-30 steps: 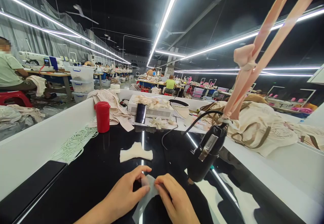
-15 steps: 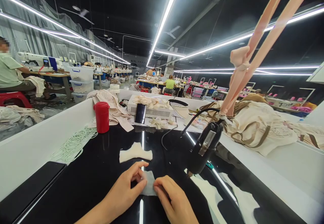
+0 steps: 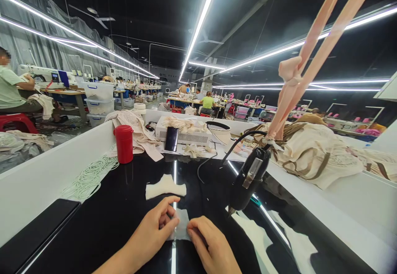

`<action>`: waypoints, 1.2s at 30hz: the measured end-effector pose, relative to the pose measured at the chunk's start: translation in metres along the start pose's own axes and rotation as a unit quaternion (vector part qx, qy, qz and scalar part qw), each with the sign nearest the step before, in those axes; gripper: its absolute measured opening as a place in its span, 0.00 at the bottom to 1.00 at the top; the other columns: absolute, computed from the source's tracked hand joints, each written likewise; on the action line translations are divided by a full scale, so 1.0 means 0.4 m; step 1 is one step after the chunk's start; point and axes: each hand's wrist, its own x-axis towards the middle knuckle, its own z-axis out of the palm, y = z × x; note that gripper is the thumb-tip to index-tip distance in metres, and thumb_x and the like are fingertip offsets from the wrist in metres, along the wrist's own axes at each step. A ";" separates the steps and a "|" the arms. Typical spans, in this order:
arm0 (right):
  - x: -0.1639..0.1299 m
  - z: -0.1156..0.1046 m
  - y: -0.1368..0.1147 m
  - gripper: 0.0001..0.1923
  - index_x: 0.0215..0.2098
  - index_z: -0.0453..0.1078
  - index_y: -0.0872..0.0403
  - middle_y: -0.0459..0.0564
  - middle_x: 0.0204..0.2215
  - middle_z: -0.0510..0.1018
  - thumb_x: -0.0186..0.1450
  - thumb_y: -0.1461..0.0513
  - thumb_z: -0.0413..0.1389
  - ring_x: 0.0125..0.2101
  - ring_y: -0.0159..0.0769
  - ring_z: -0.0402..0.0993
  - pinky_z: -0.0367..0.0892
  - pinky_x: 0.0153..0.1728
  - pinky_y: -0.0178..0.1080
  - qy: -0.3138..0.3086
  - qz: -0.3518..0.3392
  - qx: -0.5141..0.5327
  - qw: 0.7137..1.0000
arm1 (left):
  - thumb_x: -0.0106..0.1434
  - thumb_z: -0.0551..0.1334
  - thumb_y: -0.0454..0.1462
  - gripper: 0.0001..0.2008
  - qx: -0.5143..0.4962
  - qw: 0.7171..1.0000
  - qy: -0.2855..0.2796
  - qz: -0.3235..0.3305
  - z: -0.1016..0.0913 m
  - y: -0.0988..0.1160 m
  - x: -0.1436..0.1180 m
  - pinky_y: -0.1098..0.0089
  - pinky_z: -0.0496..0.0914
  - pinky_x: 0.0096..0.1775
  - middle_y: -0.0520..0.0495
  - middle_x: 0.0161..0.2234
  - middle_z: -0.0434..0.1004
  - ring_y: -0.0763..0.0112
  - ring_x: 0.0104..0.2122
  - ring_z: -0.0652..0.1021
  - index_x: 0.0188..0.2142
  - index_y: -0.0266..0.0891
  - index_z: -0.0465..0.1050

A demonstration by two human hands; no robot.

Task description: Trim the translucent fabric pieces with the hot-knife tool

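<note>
Low in the middle of the head view, a small translucent whitish piece of sheet (image 3: 182,220) lies between my hands, just above the glossy black tabletop or on it; I cannot tell which. My left hand (image 3: 155,230) has its thumb and curled fingers at the left edge of the piece, index finger raised over it. Gripping the right edge, my right hand (image 3: 214,243) has thumb and fingers pinched together. Beyond my hands lies a cream padded cut piece (image 3: 166,187). A black handheld tool (image 3: 249,179) hangs nose-down to the right from a knotted pink strap (image 3: 293,75).
Longer white cut pieces (image 3: 254,237) lie below the tool, near a teal-handled item (image 3: 256,201). A red canister (image 3: 124,145) and pale green cord (image 3: 89,177) are at left. Behind stand a vented white box (image 3: 186,132) and heaped cream fabric (image 3: 319,154). Co-workers sit farther off.
My hands keep almost the same hold on the translucent piece. The hanging tool and strap appear slightly farther left, and the co-worker at far left has raised an arm.
</note>
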 end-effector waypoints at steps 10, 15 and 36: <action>0.000 0.005 0.005 0.08 0.41 0.69 0.49 0.45 0.36 0.77 0.76 0.63 0.49 0.36 0.34 0.77 0.71 0.39 0.34 0.005 0.001 -0.001 1.000 | 0.62 0.64 0.45 0.27 -0.017 1.000 -0.003 -0.009 0.001 0.003 -0.001 0.71 0.64 0.30 0.52 0.37 0.70 0.74 0.27 0.68 0.60 0.44 0.67; 0.000 0.010 0.007 0.09 0.41 0.69 0.49 0.45 0.35 0.77 0.76 0.62 0.49 0.35 0.34 0.77 0.71 0.39 0.34 0.014 -0.010 0.001 1.000 | 0.61 0.64 0.42 0.28 -0.012 1.000 -0.005 -0.014 0.001 -0.003 -0.002 0.70 0.65 0.32 0.52 0.39 0.70 0.74 0.28 0.69 0.61 0.44 0.66; 0.012 -0.010 -0.032 0.12 0.39 0.69 0.48 0.45 0.34 0.76 0.78 0.57 0.47 0.33 0.35 0.76 0.70 0.36 0.35 0.018 0.004 0.005 1.000 | 0.61 0.65 0.45 0.27 -0.035 0.999 0.013 -0.004 -0.015 0.009 0.009 0.71 0.64 0.31 0.52 0.34 0.72 0.72 0.29 0.70 0.58 0.39 0.68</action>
